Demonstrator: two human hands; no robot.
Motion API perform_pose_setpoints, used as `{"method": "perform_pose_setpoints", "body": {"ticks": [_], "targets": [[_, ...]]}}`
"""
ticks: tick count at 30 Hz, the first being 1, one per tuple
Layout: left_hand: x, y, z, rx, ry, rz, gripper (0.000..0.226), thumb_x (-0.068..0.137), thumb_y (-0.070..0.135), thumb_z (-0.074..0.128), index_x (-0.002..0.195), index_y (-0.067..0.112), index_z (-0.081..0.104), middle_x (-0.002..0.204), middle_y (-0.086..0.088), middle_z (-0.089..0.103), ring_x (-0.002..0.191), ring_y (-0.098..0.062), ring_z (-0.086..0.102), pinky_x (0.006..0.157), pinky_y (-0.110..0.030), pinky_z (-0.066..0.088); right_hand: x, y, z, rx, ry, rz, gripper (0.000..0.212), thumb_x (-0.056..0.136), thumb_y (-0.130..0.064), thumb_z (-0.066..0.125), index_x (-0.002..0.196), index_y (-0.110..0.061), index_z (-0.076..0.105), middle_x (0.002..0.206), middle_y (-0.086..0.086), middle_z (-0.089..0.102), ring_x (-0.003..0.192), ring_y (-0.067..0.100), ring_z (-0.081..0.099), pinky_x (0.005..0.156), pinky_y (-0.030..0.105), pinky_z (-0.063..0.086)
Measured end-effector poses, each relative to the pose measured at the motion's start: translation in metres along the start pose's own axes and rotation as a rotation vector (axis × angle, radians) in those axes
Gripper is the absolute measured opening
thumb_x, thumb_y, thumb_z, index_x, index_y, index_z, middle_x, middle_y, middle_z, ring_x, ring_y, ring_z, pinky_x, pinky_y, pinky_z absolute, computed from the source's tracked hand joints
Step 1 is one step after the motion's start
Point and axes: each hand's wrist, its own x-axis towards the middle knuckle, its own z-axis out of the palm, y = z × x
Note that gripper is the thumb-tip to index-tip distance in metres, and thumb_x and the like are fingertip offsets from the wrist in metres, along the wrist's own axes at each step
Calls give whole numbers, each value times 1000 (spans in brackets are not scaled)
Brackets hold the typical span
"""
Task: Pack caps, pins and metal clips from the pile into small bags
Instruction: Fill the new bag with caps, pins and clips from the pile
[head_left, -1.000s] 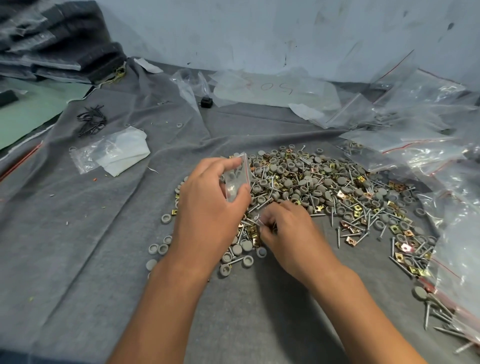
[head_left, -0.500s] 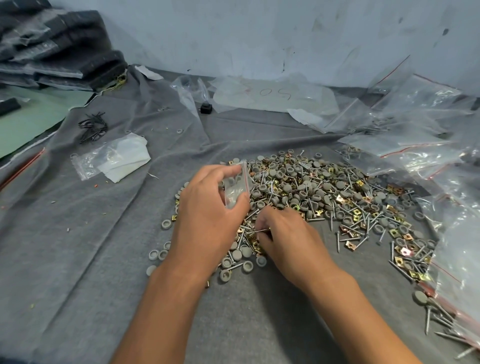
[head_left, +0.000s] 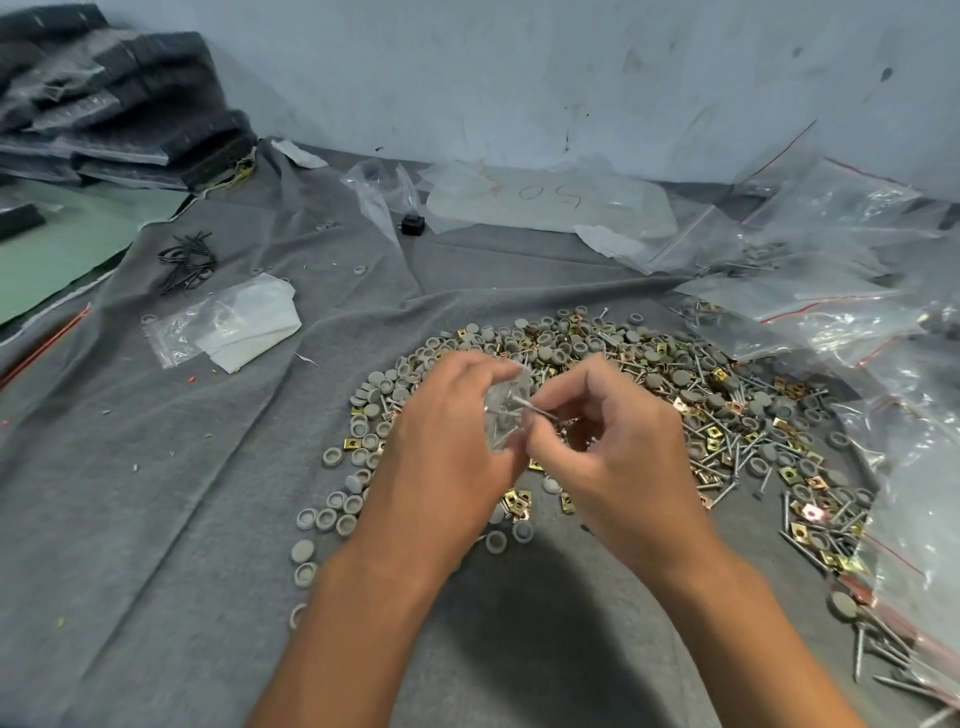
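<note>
Pinching small clear bag (head_left: 506, 415) with left hand (head_left: 447, 447), thumb and fingers curled round its edges, bag raised above pile (head_left: 649, 395). Right hand (head_left: 618, 452) pinching pin (head_left: 535, 410) between fingertips, head end at bag mouth; remaining fingers curled. Whether pin tip sits inside bag: cannot tell, film too blurred. Thin shapes visible through the film, likely pins.

Pile spread on grey cloth (head_left: 156, 493), under and behind both hands: grey round caps (head_left: 324, 517), silver pins, brass-coloured square clips (head_left: 519, 501) mixed. Loose caps strung along left edge of pile, a few near left forearm.

Right of pile: heap of clear bags with red zip strips (head_left: 831, 291), some holding pins. More pins and a cap under a bag at lower right.

Far left on cloth: flat bag with white sheet (head_left: 228, 327); black wire ties (head_left: 187, 260) behind it. Small black block (head_left: 414, 224) near back. Folded grey felt stack (head_left: 104, 104) at top left against wall.
</note>
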Motion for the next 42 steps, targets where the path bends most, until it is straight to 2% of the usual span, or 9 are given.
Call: {"method": "perform_pose_setpoints", "body": {"ticks": [3, 7, 14, 20, 22, 29, 32, 38, 42], "targets": [[0, 0, 0, 14, -10, 8, 49, 78, 26, 78, 125, 25, 66, 120, 18, 58, 105, 1, 56, 91, -28, 52, -1, 1, 2, -70, 22, -53, 17, 80, -3, 76, 83, -16, 65, 74, -12, 65, 69, 10, 63, 59, 12, 41], [-1, -2, -1, 19, -25, 3, 53, 76, 24, 81, 126, 28, 65, 119, 21, 56, 86, 6, 51, 87, -19, 48, 2, 2, -6, -71, 96, -52, 18, 81, -8, 76, 84, -21, 64, 75, -13, 66, 69, 11, 65, 61, 11, 43], [-1, -3, 0, 23, -35, 4, 54, 74, 24, 82, 125, 30, 64, 117, 22, 55, 84, 7, 51, 82, -18, 47, 2, -1, -2, 14, 55, -41, 11, 86, -12, 79, 93, -18, 73, 90, -13, 72, 82, 9, 71, 69, 23, 57], [-1, -6, 0, 30, -29, 3, 53, 77, 28, 81, 127, 32, 63, 117, 24, 54, 84, 11, 48, 85, -10, 37, 6, 1, -13, -67, 68, -56, 7, 95, -24, 69, 98, -30, 68, 89, -13, 64, 84, 13, 63, 70, 24, 50], [-1, -5, 0, 27, -29, 1, 52, 78, 27, 80, 127, 32, 63, 116, 24, 54, 86, 12, 48, 83, -8, 37, 6, 3, -16, -148, 54, -89, 13, 93, -22, 70, 100, -32, 69, 92, -16, 62, 87, 8, 62, 72, 14, 45], [-1, -3, 0, 31, -40, 4, 52, 78, 25, 80, 126, 28, 64, 119, 21, 56, 83, 4, 48, 87, -20, 47, 3, 2, -2, -236, 45, -160, 14, 86, -11, 79, 96, -18, 71, 87, -12, 63, 79, -2, 58, 71, 5, 39], [-2, -4, -1, 41, -47, 1, 54, 78, 27, 83, 128, 30, 62, 119, 22, 55, 85, 2, 48, 87, -19, 45, 5, -1, -5, -228, 91, -228, 13, 87, -15, 78, 96, -20, 70, 87, -15, 62, 80, -5, 57, 73, 5, 38], [-1, -2, -1, 2, -30, -3, 48, 78, 23, 76, 125, 26, 66, 118, 18, 58, 83, 8, 49, 86, -20, 48, 1, 9, 1, -339, -46, -164, 13, 89, -21, 76, 102, -22, 74, 96, -13, 67, 84, -1, 57, 79, 14, 45], [0, -4, -5, 2, 16, -28, 48, 79, 21, 79, 125, 27, 66, 116, 20, 57, 82, 8, 49, 87, -18, 46, 3, 12, -6, -306, 18, -125, 8, 91, -21, 71, 97, -26, 69, 89, -19, 63, 82, -2, 58, 73, 6, 40]]}}
